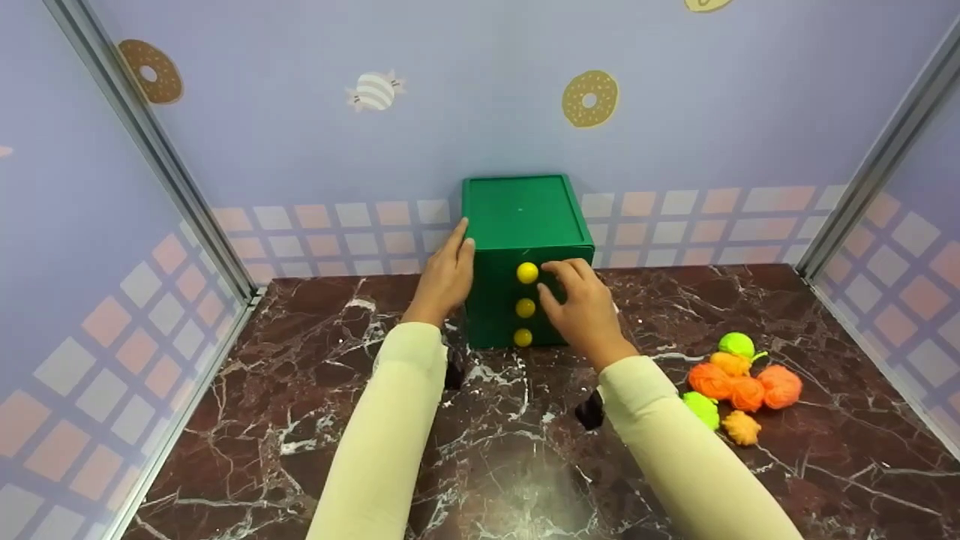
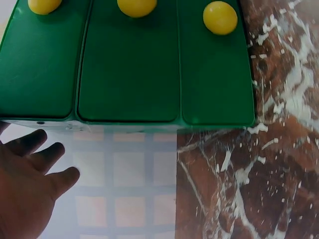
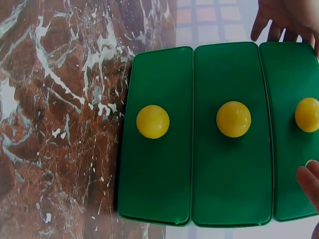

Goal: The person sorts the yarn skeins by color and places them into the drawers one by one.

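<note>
A green box with three stacked drawers [image 1: 521, 214] stands upright against the back wall. Each drawer front bears a round yellow knob; the top knob [image 1: 527, 273] is nearest my right hand. That hand [image 1: 586, 309] hovers just right of the top knob, thumb and fingers parted. In the right wrist view, a gap shows between its fingertips [image 3: 310, 184] and the knob. My left hand [image 1: 444, 281] is at the box's left side near the upper front corner, fingers extended. The left wrist view shows that hand [image 2: 30, 184] with spread fingers beside the box; contact is hard to tell.
Several small yarn balls, orange, coral and lime green, lie in a cluster at the right, including a coral ball [image 1: 780, 387] and a lime one [image 1: 701, 409]. A dark marbled tabletop [image 1: 315, 405] spans between patterned walls. Dark devices sit at both wrists.
</note>
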A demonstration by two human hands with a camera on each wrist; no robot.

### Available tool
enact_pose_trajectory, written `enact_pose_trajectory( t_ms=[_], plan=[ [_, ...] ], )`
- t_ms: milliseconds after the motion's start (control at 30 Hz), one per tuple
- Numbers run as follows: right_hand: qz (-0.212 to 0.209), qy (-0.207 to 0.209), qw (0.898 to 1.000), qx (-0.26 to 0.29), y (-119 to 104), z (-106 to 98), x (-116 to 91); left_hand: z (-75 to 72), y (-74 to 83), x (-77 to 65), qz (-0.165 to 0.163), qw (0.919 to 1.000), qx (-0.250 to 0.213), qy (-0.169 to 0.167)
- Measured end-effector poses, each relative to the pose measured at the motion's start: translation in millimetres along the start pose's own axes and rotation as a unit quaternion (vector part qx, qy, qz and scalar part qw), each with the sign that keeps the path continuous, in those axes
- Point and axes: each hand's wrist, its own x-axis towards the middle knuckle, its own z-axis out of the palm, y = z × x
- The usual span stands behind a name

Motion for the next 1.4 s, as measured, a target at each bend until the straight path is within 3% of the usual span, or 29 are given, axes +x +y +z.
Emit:
enact_pose_trajectory(
  t_ms=[300,667,1000,1167,1400],
  plan=[
    [0.005,-0.005,1.000,0.008,-5,6,2,5.0,4.9,4.2,-0.041,0.9950,-0.089,-0.020],
    [0.013,0.000,1.000,0.014,-7,11,5,9.8,10.7,2.1,-0.043,0.9953,-0.086,-0.006],
    [0.022,-0.005,1.000,0.011,-11,16,10,7.1,11.9,6.7,-0.045,0.9952,-0.085,-0.014],
    [0.026,-0.007,1.000,0.014,-16,19,13,1.2,7.2,8.7,-0.050,0.9924,-0.106,-0.038],
    [0.019,0.000,1.000,0.006,-19,25,14,-5.8,4.6,5.0,-0.075,0.9825,-0.159,-0.064]
  ],
)
